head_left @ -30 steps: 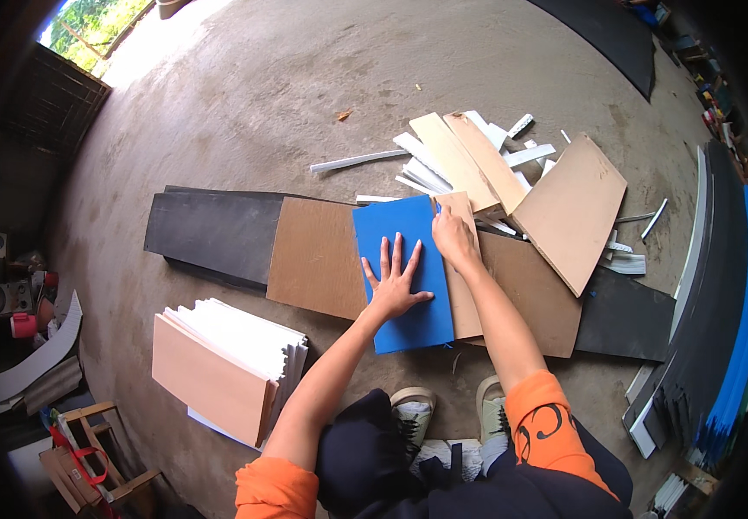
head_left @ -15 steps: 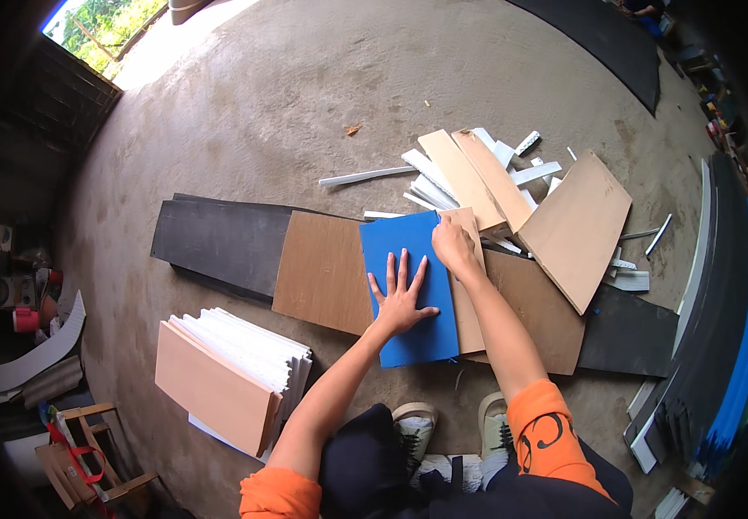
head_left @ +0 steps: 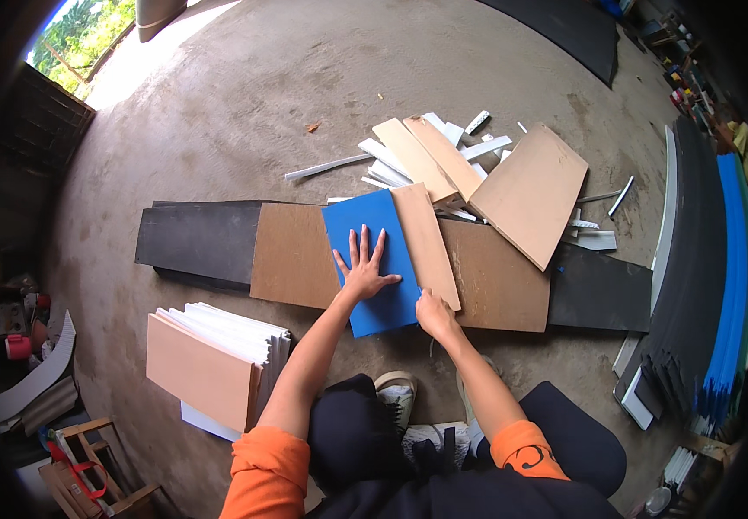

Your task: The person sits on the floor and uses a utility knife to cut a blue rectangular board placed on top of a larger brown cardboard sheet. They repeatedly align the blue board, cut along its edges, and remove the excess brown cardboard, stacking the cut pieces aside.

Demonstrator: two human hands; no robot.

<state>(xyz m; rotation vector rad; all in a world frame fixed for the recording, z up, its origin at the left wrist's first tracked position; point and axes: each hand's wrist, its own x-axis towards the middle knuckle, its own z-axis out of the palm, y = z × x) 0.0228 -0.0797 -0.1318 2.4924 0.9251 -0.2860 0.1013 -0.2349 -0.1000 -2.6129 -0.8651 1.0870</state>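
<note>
A blue sheet [head_left: 357, 304] lies over a tan board [head_left: 426, 242], which shows along its right side. My left hand [head_left: 364, 275] is spread flat on the blue sheet, fingers apart. My right hand [head_left: 436, 312] is closed in a fist at the sheet's lower right edge, by the tan board's near end. What it grips is hidden by the fingers. Beneath these lies a brown board [head_left: 499, 277], with its other part [head_left: 292, 255] showing to the left. Dark sheets stick out at both ends, a black stack [head_left: 197, 246] at left and a black piece [head_left: 603, 290] at right.
Tan boards [head_left: 530, 195] and white offcuts [head_left: 486, 147] are strewn beyond the work. A stack of white sheets [head_left: 223, 324] with a tan board in front stands at near left. Long black sheets [head_left: 681, 259] and blue sheets [head_left: 728, 259] lie along the right.
My right hand has slid from the blue sheet's far edge down along its right side to the near corner. My left hand stays flat on the sheet. The whole view has shifted slightly.
</note>
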